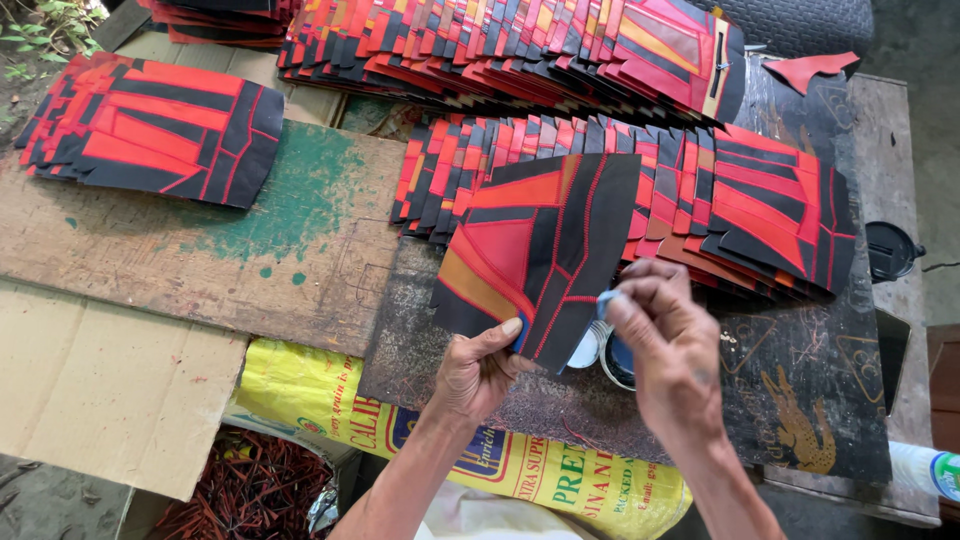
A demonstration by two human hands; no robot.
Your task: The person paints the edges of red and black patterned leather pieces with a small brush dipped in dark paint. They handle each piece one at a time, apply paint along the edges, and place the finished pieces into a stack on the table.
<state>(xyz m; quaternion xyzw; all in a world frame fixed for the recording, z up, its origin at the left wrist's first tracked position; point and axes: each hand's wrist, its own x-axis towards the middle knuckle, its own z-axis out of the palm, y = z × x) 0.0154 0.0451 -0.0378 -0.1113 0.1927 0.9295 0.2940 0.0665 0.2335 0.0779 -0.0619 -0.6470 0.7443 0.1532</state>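
At the centre of the frame, the left hand pinches the lower edge of a red, orange and black stitched panel, thumb on top, tilting it above the dark surface. The right hand pinches a small pale blue applicator against the panel's right edge, directly over 2 small open tins. Overlapping rows of similar panels lie behind; another stack sits at upper left. Judging from the grip, the panel could sag and smear onto the rows, or a tin could be knocked.
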